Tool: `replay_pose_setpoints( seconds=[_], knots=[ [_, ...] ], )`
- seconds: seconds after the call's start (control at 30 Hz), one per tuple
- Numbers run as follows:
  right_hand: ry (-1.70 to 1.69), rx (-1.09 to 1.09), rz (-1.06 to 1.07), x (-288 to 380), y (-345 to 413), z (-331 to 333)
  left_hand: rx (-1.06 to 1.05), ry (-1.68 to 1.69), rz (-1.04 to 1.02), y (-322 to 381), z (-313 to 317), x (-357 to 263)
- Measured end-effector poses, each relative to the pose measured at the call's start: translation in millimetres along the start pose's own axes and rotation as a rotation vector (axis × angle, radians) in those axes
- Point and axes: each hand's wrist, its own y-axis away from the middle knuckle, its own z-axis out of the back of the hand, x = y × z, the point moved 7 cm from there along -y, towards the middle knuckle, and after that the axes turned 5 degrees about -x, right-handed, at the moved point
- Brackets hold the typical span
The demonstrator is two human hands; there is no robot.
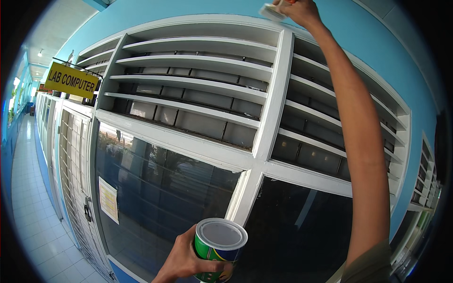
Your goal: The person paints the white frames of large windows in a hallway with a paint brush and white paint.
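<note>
At the bottom, my left hand (193,256) is wrapped around a can (221,247) with a green and blue printed label. The can is roughly upright. Its round top is greyish; whether that is a lid or contents I cannot tell. High up, my right hand (300,12) grips a flat paintbrush (273,13) with pale bristles and a bit of orange near its handle. The bristles are by the upper edge of a white window frame (270,95), where it meets the blue wall (226,9); contact is unclear. My raised right forearm covers part of the right-hand slats.
White horizontal slats (191,60) fill the upper openings, above dark glass panes (170,184). A yellow sign (72,80) with writing juts out at left. A paper sheet (108,200), a grilled door (76,148) with a padlock (87,212) and a tiled corridor floor (32,198) lie leftward.
</note>
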Motion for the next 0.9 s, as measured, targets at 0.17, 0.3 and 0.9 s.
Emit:
replay_pose_setpoints(
  seconds=[0.17,0.3,0.9],
  knots=[
    [0.072,0.012,0.022,22,5,-41,0.01,-0.013,-0.086,-1,-5,-8],
    [0.163,0.153,-0.05,0,9,-31,-0.008,0.021,-0.007,3,-6,-1],
    [-0.204,0.143,0.205,-77,26,62,0.045,0.027,-0.042,5,-50,-5]
  ],
)
